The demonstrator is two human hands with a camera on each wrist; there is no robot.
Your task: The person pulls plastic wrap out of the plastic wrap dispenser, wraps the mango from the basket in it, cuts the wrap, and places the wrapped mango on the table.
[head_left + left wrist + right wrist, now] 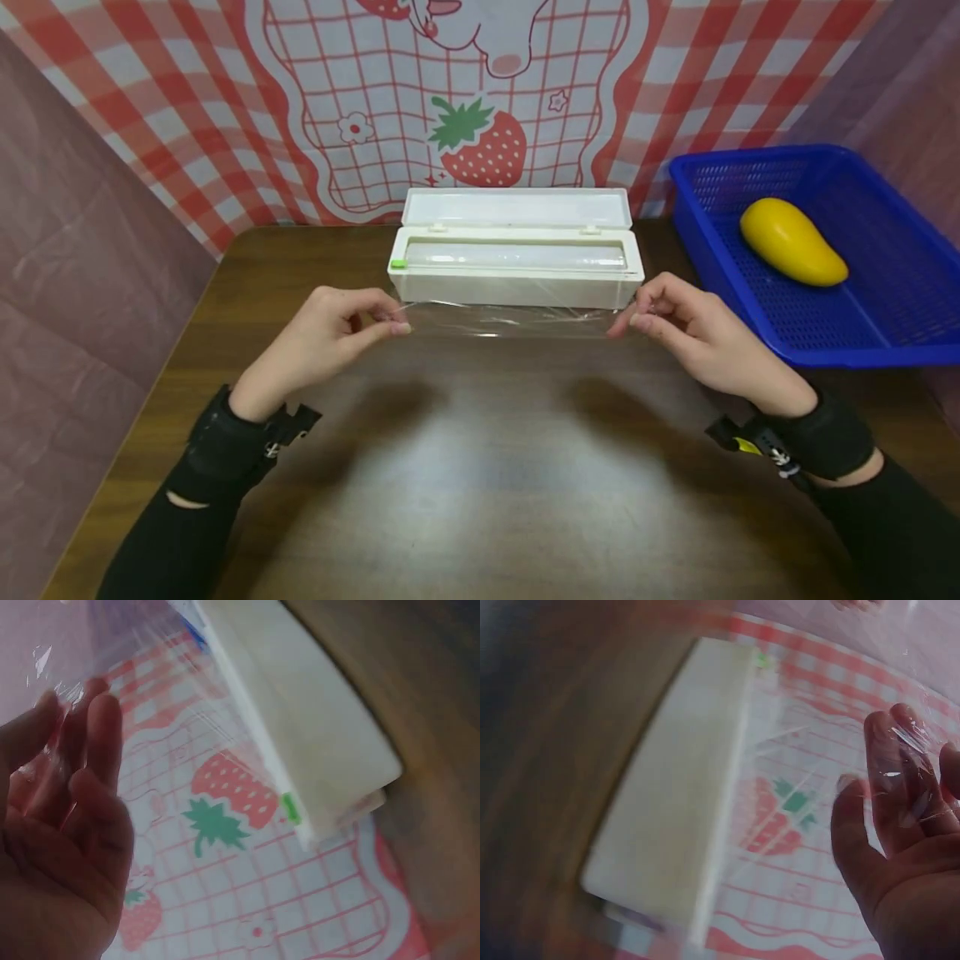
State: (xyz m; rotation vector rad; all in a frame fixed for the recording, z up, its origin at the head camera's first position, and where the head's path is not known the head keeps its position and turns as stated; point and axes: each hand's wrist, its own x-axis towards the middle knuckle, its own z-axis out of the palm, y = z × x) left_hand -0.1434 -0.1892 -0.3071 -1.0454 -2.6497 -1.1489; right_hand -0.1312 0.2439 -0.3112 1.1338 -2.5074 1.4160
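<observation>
Evidently, the clear film is taken by its two near corners so that its free edge spreads wide and does not fold in on itself. The fingers of the left hand pinch one corner against the thumb; the fingers of the right hand pinch the other. Between them the sheet hangs just in front of the white box, above the desk, fairly taut but creased with light, diagonal wrinkles near the corners, probably because the pull gathers at those two points.

The box stands at the back of the desk, long side facing the person, which seems to let both hands draw evenly on the sheet. Its lid is tipped back against the patterned cloth, leaving the roll inside uncovered and, it appears, free to turn. A green piece sits at the left end of the front rim.

Off to the right, a blue basket holds a yellow mango, presumably set aside there to leave the hands room.
</observation>
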